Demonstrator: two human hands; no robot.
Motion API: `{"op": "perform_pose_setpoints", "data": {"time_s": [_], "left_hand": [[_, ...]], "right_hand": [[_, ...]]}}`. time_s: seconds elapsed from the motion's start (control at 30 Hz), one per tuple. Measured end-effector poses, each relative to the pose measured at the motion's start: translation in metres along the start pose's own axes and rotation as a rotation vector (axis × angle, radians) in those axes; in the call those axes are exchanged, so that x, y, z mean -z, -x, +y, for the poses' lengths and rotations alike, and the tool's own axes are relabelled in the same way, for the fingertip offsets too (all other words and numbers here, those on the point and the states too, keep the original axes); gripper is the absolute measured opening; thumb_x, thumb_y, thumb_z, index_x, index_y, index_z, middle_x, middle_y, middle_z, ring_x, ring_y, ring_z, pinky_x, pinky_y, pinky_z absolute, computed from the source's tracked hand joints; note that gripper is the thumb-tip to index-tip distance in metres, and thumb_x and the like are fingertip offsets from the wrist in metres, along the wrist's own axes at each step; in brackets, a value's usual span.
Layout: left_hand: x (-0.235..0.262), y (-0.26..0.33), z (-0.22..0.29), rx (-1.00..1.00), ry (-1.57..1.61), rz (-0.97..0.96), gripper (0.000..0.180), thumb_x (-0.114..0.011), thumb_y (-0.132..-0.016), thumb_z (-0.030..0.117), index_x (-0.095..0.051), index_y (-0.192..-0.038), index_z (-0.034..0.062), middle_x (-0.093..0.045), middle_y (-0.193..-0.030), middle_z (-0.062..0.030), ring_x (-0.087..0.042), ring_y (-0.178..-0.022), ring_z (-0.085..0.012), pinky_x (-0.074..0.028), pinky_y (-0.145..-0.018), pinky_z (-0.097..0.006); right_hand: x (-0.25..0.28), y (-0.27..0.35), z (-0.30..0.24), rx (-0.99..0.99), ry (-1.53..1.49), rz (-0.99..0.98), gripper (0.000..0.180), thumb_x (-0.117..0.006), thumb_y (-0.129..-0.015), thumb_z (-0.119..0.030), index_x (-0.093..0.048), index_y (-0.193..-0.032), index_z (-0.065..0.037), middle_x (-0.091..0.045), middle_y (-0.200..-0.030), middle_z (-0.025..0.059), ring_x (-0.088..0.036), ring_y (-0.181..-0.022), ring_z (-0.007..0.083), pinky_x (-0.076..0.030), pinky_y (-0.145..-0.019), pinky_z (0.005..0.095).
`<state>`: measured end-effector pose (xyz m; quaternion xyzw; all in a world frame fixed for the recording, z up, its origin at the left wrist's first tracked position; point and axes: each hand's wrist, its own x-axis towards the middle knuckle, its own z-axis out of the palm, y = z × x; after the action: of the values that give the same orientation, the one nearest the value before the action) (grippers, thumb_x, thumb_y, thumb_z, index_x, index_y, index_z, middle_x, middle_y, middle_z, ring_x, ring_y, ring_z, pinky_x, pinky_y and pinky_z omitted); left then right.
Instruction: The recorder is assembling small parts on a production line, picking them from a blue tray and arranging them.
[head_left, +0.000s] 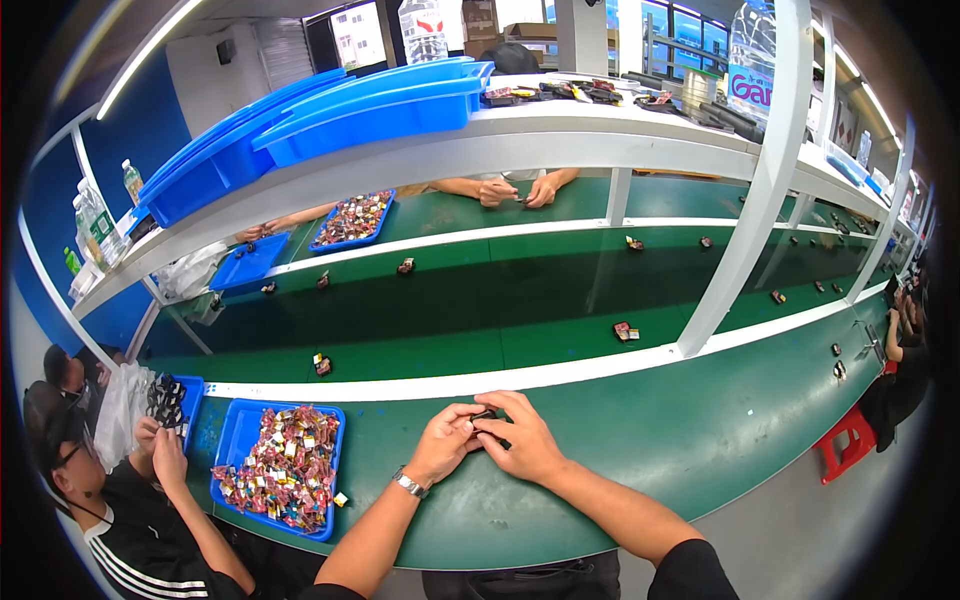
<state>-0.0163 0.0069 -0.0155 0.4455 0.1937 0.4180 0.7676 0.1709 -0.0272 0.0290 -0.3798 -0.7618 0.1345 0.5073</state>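
Both of my hands meet over the green worktop (600,450), just in front of the white rail. My left hand (442,446), with a metal-banded watch on its wrist, pinches a small black plastic part (484,416). On the same part my right hand (524,440) closes its fingers from the other side. Most of the part is hidden by the fingers, so its exact kind does not show. Left of my left forearm lies a blue tray (229,440) heaped with small red, white and yellow wired components (285,465). One loose piece (341,499) rests at its right edge.
Past the white rail (420,384) runs a green conveyor belt (500,350) with scattered black parts, including one (625,332). A shelf overhead bears blue bins (370,120). One co-worker (60,450) sits at left beside another blue tray (190,400); a red stool (846,445) stands at right.
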Motion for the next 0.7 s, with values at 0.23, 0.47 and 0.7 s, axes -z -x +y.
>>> {"op": "perform_pose_setpoints", "data": {"time_s": [0.23, 0.47, 0.7], "left_hand": [[-0.0009, -0.0017, 0.0056, -0.037, 0.042, -0.021, 0.027, -0.052, -0.101, 0.012, -0.052, -0.127, 0.0024, -0.056, -0.132, -0.0134, -0.059, -0.119, -0.0233, -0.05, -0.101, -0.044], [-0.002, -0.0022, 0.0041, -0.03, 0.041, -0.012, 0.027, -0.052, -0.101, 0.011, -0.053, -0.127, 0.0017, -0.058, -0.131, -0.0129, -0.06, -0.117, -0.0222, -0.051, -0.1, -0.043], [-0.0019, -0.0012, 0.0011, -0.028, 0.018, 0.017, 0.028, -0.054, -0.101, 0.01, -0.053, -0.128, 0.0017, -0.062, -0.123, -0.0117, -0.061, -0.115, -0.021, -0.051, -0.099, -0.04]], "right_hand": [[0.0028, -0.0014, 0.0034, 0.078, 0.092, 0.022, 0.024, -0.076, -0.071, -0.002, -0.072, -0.094, -0.006, -0.061, -0.121, 0.0102, -0.058, -0.112, 0.0296, -0.051, -0.092, 0.0394], [0.0026, -0.001, 0.0025, 0.066, 0.079, 0.035, 0.023, -0.075, -0.071, -0.002, -0.072, -0.094, -0.006, -0.062, -0.118, 0.0096, -0.058, -0.111, 0.0293, -0.051, -0.092, 0.0393], [-0.0038, 0.0029, -0.0012, 0.019, 0.1, 0.08, 0.022, -0.075, -0.072, -0.002, -0.071, -0.093, -0.006, -0.064, -0.116, 0.0097, -0.058, -0.111, 0.0301, -0.051, -0.092, 0.0385]]}}
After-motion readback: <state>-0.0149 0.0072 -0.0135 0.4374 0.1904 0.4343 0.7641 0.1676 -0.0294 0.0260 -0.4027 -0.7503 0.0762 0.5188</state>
